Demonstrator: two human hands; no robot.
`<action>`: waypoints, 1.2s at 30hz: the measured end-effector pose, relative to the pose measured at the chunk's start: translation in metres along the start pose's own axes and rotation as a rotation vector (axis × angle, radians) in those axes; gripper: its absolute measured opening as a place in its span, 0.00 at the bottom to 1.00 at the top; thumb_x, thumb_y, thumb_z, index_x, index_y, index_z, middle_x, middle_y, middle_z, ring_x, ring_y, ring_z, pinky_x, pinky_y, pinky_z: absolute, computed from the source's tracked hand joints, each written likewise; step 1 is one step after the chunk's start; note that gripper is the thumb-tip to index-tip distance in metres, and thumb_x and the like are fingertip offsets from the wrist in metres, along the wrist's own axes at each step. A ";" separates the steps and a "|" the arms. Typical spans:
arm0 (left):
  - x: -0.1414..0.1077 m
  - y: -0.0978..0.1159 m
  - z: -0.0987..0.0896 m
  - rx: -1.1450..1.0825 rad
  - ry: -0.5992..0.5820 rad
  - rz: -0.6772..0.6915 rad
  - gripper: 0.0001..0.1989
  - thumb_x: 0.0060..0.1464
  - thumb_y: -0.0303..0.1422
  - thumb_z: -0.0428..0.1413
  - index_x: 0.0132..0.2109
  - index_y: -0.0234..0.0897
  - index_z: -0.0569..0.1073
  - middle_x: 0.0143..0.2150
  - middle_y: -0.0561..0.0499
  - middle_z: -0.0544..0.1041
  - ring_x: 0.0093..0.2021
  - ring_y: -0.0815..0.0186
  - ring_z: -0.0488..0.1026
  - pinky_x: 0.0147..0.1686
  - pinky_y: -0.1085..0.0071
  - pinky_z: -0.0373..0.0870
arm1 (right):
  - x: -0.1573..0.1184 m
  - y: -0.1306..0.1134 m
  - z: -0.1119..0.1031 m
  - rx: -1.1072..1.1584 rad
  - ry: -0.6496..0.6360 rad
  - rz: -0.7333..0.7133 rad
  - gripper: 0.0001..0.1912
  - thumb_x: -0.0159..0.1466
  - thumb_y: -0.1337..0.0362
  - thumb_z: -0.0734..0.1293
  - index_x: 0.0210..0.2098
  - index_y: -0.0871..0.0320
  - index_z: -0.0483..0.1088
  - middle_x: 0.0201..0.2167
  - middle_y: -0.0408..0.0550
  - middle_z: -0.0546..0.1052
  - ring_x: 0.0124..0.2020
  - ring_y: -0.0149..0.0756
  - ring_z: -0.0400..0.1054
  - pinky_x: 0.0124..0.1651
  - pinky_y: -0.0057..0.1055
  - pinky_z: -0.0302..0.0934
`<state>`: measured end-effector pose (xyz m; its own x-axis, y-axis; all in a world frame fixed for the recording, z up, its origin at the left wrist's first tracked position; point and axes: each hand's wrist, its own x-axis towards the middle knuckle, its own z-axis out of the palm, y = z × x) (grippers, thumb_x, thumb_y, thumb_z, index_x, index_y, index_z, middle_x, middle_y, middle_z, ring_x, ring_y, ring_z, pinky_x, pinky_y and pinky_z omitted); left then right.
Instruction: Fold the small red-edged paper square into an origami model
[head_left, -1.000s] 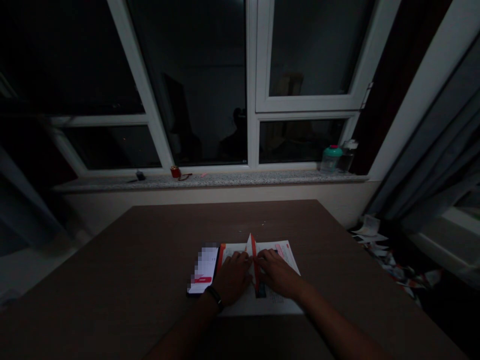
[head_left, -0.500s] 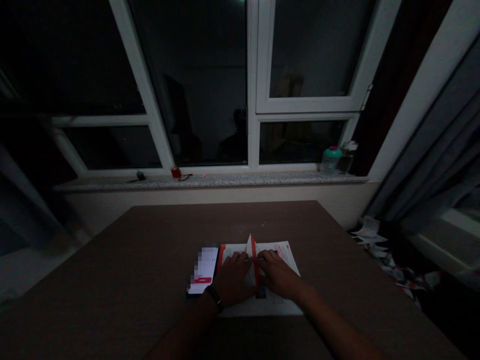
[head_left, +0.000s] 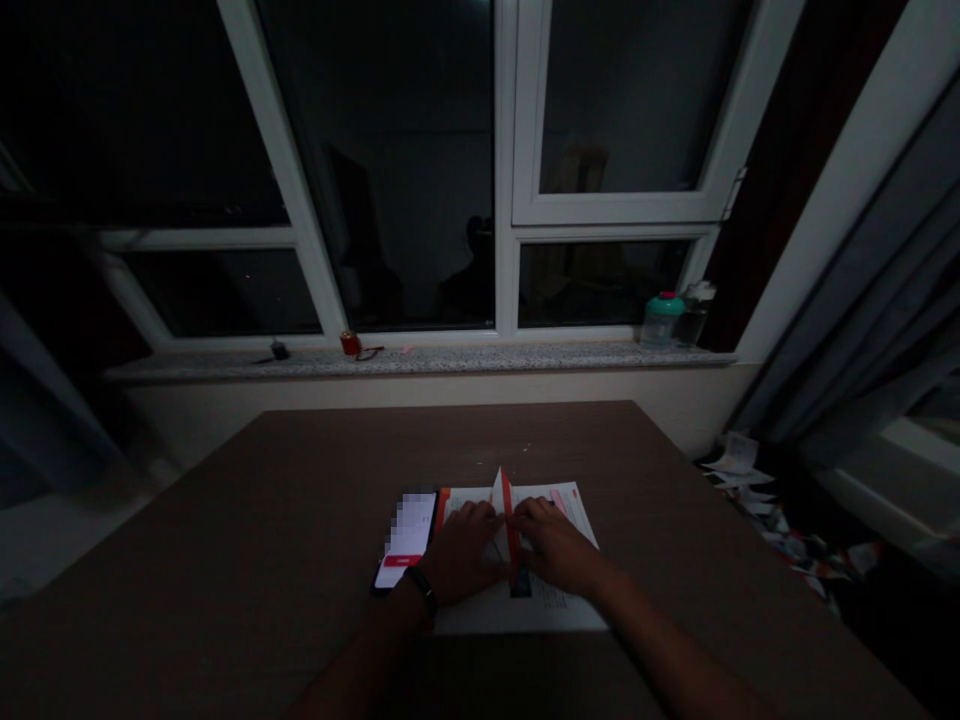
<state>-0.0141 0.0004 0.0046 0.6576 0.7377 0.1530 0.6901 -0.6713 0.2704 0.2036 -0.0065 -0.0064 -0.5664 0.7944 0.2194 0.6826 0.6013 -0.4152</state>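
Observation:
A printed sheet or booklet (head_left: 574,610) lies flat on the brown table. On top of it a piece of folded paper (head_left: 500,488), white with an orange-red strip, stands up as a narrow peak. My left hand (head_left: 463,555), with a dark band at the wrist, has its fingers closed against the left side of the fold. From the right, my right hand (head_left: 556,545) pinches the same paper with bent fingers. The fingertips of both hands nearly meet at the fold and partly hide it. Beside my left hand lies a phone (head_left: 405,550) with a lit screen.
The table (head_left: 225,540) reaches to the wall under a window. On the granite sill (head_left: 465,360) are a small red item (head_left: 350,344), a small dark item (head_left: 280,350) and a teal-lidded bottle (head_left: 664,318) beside a clear one. Papers (head_left: 780,535) lie low at the right.
My hands stay at the fold with only a slight shift of the fingers. My left wrist has moved a little left. The paper keeps its place.

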 end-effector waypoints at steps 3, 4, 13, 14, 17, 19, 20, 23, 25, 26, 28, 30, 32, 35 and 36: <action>0.003 -0.004 0.002 -0.010 0.008 -0.011 0.17 0.61 0.35 0.56 0.56 0.41 0.70 0.50 0.47 0.69 0.50 0.56 0.64 0.49 0.62 0.64 | 0.001 0.001 0.001 0.008 0.003 -0.002 0.19 0.61 0.65 0.68 0.52 0.56 0.69 0.47 0.51 0.69 0.48 0.44 0.59 0.53 0.38 0.55; 0.004 -0.005 0.004 -0.018 0.013 -0.005 0.15 0.62 0.31 0.54 0.55 0.42 0.70 0.49 0.48 0.69 0.49 0.58 0.64 0.49 0.63 0.64 | 0.001 0.002 0.001 0.014 0.005 -0.004 0.19 0.60 0.65 0.69 0.51 0.56 0.69 0.46 0.51 0.69 0.48 0.43 0.60 0.53 0.38 0.55; 0.013 -0.018 0.016 -0.090 0.022 -0.045 0.13 0.65 0.23 0.49 0.39 0.37 0.77 0.39 0.50 0.72 0.43 0.63 0.67 0.39 0.70 0.63 | 0.010 0.014 0.014 0.090 0.055 -0.023 0.15 0.64 0.76 0.59 0.39 0.57 0.75 0.38 0.48 0.71 0.41 0.37 0.64 0.45 0.32 0.56; 0.014 -0.018 0.016 -0.092 0.025 -0.052 0.12 0.65 0.23 0.49 0.37 0.37 0.77 0.39 0.50 0.72 0.42 0.64 0.68 0.39 0.70 0.62 | 0.011 0.016 0.016 0.100 0.059 -0.024 0.16 0.63 0.77 0.59 0.39 0.58 0.75 0.37 0.48 0.71 0.41 0.37 0.64 0.45 0.32 0.57; 0.015 -0.018 0.015 -0.090 0.029 -0.055 0.12 0.64 0.23 0.51 0.36 0.36 0.77 0.38 0.50 0.72 0.42 0.64 0.68 0.38 0.70 0.62 | 0.014 0.021 0.019 0.133 0.079 -0.051 0.17 0.62 0.79 0.59 0.37 0.58 0.76 0.37 0.48 0.72 0.41 0.37 0.65 0.45 0.32 0.57; 0.015 -0.018 0.014 -0.093 0.017 -0.040 0.12 0.64 0.23 0.51 0.39 0.38 0.78 0.39 0.50 0.73 0.42 0.64 0.68 0.39 0.70 0.62 | 0.014 0.021 0.019 0.150 0.089 -0.067 0.17 0.62 0.79 0.59 0.37 0.57 0.76 0.37 0.48 0.72 0.41 0.37 0.65 0.45 0.32 0.58; 0.015 -0.017 0.013 -0.093 0.010 -0.031 0.12 0.64 0.23 0.50 0.40 0.39 0.78 0.39 0.50 0.73 0.42 0.63 0.68 0.39 0.70 0.62 | 0.013 0.020 0.018 0.156 0.089 -0.066 0.17 0.62 0.79 0.59 0.38 0.57 0.76 0.38 0.48 0.72 0.41 0.37 0.65 0.45 0.32 0.58; 0.013 -0.016 0.010 -0.098 -0.003 -0.012 0.12 0.64 0.24 0.50 0.43 0.40 0.78 0.41 0.49 0.72 0.44 0.62 0.67 0.42 0.69 0.63 | 0.010 0.016 0.012 0.161 0.064 -0.037 0.16 0.63 0.77 0.60 0.40 0.57 0.76 0.39 0.49 0.72 0.43 0.38 0.64 0.46 0.33 0.58; 0.010 -0.017 0.009 -0.115 -0.015 0.002 0.10 0.62 0.25 0.52 0.45 0.40 0.77 0.43 0.49 0.71 0.45 0.62 0.67 0.43 0.68 0.63 | 0.007 0.012 0.008 0.153 0.031 -0.025 0.13 0.62 0.74 0.64 0.42 0.56 0.75 0.40 0.49 0.71 0.44 0.38 0.64 0.48 0.33 0.58; 0.009 -0.017 0.008 -0.129 -0.020 0.009 0.10 0.61 0.26 0.54 0.46 0.41 0.77 0.44 0.49 0.71 0.46 0.61 0.66 0.44 0.68 0.63 | 0.005 0.010 0.006 0.148 0.021 -0.019 0.12 0.62 0.73 0.66 0.43 0.55 0.75 0.41 0.49 0.71 0.45 0.39 0.64 0.50 0.34 0.58; 0.005 -0.017 0.006 -0.152 -0.029 0.019 0.12 0.57 0.31 0.59 0.49 0.41 0.75 0.45 0.49 0.70 0.46 0.60 0.66 0.45 0.67 0.64 | 0.003 0.006 0.003 0.135 0.000 -0.019 0.12 0.60 0.69 0.69 0.44 0.55 0.74 0.43 0.49 0.70 0.46 0.40 0.63 0.50 0.34 0.58; 0.002 -0.015 0.004 -0.159 -0.033 0.035 0.18 0.52 0.38 0.64 0.50 0.42 0.75 0.46 0.49 0.68 0.46 0.59 0.65 0.45 0.66 0.64 | 0.001 0.004 0.001 0.120 -0.007 -0.022 0.14 0.58 0.66 0.72 0.45 0.56 0.73 0.43 0.49 0.70 0.47 0.41 0.62 0.50 0.34 0.58; 0.000 -0.011 0.002 -0.143 -0.020 0.058 0.25 0.48 0.43 0.67 0.53 0.43 0.73 0.46 0.49 0.68 0.47 0.58 0.65 0.46 0.65 0.64 | 0.000 0.003 0.001 0.101 -0.007 -0.029 0.15 0.58 0.65 0.72 0.45 0.56 0.72 0.44 0.49 0.70 0.47 0.42 0.62 0.50 0.35 0.58; -0.001 -0.007 0.000 -0.107 0.008 0.064 0.26 0.49 0.46 0.66 0.54 0.44 0.72 0.46 0.49 0.68 0.47 0.57 0.65 0.47 0.63 0.64 | 0.001 0.005 0.002 0.086 -0.002 -0.034 0.14 0.59 0.65 0.72 0.44 0.56 0.72 0.44 0.48 0.70 0.47 0.41 0.62 0.50 0.35 0.58; 0.000 -0.006 0.000 -0.093 0.014 0.059 0.25 0.50 0.45 0.65 0.54 0.44 0.72 0.46 0.49 0.68 0.47 0.57 0.65 0.47 0.63 0.64 | 0.001 0.007 0.002 0.085 0.001 -0.031 0.13 0.59 0.65 0.71 0.44 0.56 0.72 0.44 0.48 0.70 0.47 0.41 0.62 0.50 0.35 0.58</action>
<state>-0.0182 0.0043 0.0029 0.6914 0.6985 0.1845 0.6190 -0.7044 0.3474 0.2067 -0.0014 -0.0104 -0.5864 0.7754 0.2343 0.6229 0.6166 -0.4814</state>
